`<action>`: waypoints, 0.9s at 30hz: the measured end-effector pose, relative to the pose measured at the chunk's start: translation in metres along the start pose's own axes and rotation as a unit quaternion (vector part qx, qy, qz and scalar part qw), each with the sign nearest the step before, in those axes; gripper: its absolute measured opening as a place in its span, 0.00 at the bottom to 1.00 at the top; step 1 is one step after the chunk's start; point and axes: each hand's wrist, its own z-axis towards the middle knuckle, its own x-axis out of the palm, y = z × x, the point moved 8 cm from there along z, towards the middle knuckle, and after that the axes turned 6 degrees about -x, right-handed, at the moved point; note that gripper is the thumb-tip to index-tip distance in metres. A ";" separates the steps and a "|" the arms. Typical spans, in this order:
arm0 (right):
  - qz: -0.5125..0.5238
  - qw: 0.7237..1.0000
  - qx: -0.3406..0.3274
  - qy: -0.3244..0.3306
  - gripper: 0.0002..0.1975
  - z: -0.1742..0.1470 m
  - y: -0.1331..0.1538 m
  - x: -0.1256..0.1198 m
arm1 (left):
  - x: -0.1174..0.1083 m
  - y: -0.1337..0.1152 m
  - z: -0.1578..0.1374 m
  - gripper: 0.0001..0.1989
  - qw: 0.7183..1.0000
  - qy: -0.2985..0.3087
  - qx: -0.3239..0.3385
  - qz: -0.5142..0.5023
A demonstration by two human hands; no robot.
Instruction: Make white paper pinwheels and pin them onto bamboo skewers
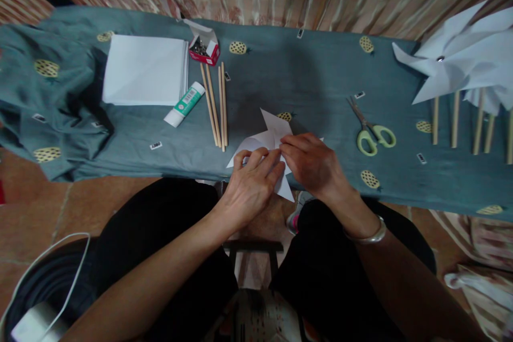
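Note:
A white paper pinwheel lies at the table's front edge, one of its points sticking out past the cloth. My left hand grips it from the near left, fingers curled over the folded paper. From the right, my right hand pinches at the middle of the pinwheel, where the folds meet. Whether a pin is between those fingertips is hidden. No stick is visible under the paper.
Left of the pinwheel lie wooden sticks, a glue stick, a stack of white paper and an open red box of pins. Green-handled scissors lie to the right. Finished pinwheels on sticks are at far right.

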 end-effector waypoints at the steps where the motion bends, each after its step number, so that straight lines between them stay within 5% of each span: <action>1: 0.002 1.000 0.001 0.001 0.13 0.000 0.000 0.000 | 0.000 0.000 0.000 0.15 1.000 0.002 0.000 -0.001; 12: 0.007 1.000 0.000 -0.003 0.14 -0.001 0.002 0.000 | -0.004 0.004 0.006 0.15 1.000 -0.009 -0.007 -0.015; 19: 0.057 0.991 0.064 -0.100 0.12 -0.011 -0.018 -0.025 | -0.002 0.006 0.014 0.13 1.000 -0.010 0.013 -0.024; 27: 0.058 0.986 0.082 -0.134 0.11 -0.018 -0.028 -0.038 | -0.004 -0.003 0.014 0.11 0.996 -0.066 0.047 0.038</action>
